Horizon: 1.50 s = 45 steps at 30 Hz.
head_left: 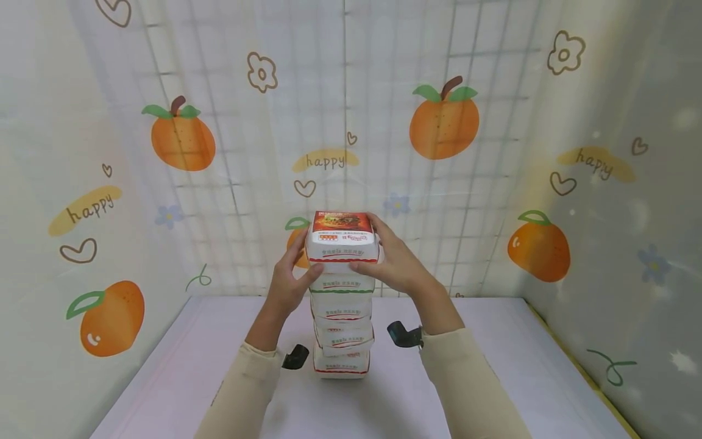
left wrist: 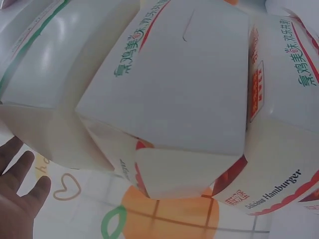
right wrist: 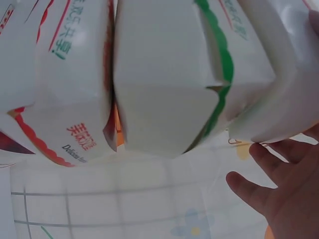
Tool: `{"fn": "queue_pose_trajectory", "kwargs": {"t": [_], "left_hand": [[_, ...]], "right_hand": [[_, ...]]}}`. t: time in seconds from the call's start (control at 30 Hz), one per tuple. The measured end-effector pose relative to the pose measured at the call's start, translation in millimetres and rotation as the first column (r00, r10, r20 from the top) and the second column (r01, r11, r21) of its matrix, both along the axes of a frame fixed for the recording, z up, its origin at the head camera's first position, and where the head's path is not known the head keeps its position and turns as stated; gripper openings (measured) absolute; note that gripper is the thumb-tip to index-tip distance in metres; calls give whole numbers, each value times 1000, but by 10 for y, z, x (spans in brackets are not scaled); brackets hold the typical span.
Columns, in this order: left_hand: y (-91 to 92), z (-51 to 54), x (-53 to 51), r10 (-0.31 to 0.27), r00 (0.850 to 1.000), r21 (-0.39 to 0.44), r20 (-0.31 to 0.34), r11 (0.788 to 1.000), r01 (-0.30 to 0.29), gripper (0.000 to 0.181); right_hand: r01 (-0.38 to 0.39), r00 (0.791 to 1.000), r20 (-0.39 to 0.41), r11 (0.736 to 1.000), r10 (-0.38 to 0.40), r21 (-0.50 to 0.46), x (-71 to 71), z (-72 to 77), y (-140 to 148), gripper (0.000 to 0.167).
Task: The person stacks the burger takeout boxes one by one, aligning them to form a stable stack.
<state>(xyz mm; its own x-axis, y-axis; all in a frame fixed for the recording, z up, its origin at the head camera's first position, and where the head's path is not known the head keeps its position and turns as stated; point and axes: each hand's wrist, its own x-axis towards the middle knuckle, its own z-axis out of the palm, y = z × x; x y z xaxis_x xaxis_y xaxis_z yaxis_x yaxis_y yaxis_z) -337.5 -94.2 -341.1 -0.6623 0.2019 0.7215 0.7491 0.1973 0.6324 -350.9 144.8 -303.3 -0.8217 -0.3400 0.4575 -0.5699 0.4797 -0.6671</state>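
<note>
Several white paper hamburger boxes are piled in a tall, slightly uneven column. On the top hamburger box (head_left: 343, 249), a burger picture and red trim show. My left hand (head_left: 287, 281) holds its left side, thumb at the lower front edge. Opposite it, my right hand (head_left: 403, 263) grips the right side, thumb also at the front. Directly below sits a green-trimmed box (head_left: 342, 283), with a red-trimmed box (head_left: 341, 306) under it. The bottom box (head_left: 341, 364) stands on the table. In the right wrist view, fingers (right wrist: 264, 167) lie against the top box; some fingertips are hidden.
The white table (head_left: 455, 378) has a yellowish right edge (head_left: 581, 366). Behind and beside it hangs a translucent curtain (head_left: 378, 73) printed with oranges, over a wire grid. Dark wrist cameras sit close to the stack on both sides.
</note>
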Motion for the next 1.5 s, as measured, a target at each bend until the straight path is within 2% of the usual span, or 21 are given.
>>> {"fn": "queue_pose_trajectory", "kwargs": {"t": [0.47, 0.7, 0.8, 0.97, 1.27, 1.5], "left_hand": [[9, -46, -32, -16, 1000, 18, 13, 1000, 15, 72], [-34, -272, -320, -5, 1000, 20, 19, 1000, 5, 71], [-39, -301, -361, -9, 1000, 25, 15, 1000, 9, 71], [-42, -313, -357, -4, 1000, 34, 26, 999, 3, 77], [-31, -318, -339, 11, 999, 27, 32, 1000, -12, 80], [-47, -356, -357, -12, 999, 31, 35, 999, 11, 78]], "right_hand": [[10, 1000, 13, 999, -11, 31, -54, -51, 17, 105], [1, 999, 35, 1000, -2, 24, -64, -65, 12, 105], [-4, 999, 49, 1000, 4, 8, -60, -66, 17, 106], [-26, 997, 77, 999, 29, -28, -66, -89, 29, 105], [-36, 997, 67, 998, 39, -44, -76, -145, 60, 105], [-37, 998, 51, 998, 39, -42, -83, -163, 70, 108]]}}
